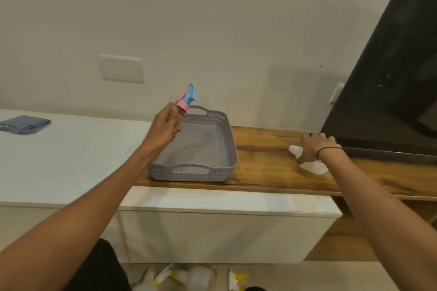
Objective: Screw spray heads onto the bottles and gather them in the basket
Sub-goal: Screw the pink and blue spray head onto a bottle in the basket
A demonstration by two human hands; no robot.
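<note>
Basket [230, 149] grey, holds no bottles, just below left hand [165, 129]. White bottle [313, 165] lies under right hand [315, 146], fingers draped over; closure unclear. Left fingers pinch pink-blue spray head [188, 98] at its collar. Probably light, rigid plastic; grasp bottle mid-body.

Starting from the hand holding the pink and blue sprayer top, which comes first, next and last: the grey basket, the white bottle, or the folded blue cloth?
From the left hand:
1. Grey basket, right beside and below it.
2. Folded blue cloth, far left on the white counter.
3. White bottle, far right on the wooden shelf, under the right hand.
The last two are too close to call.
</note>
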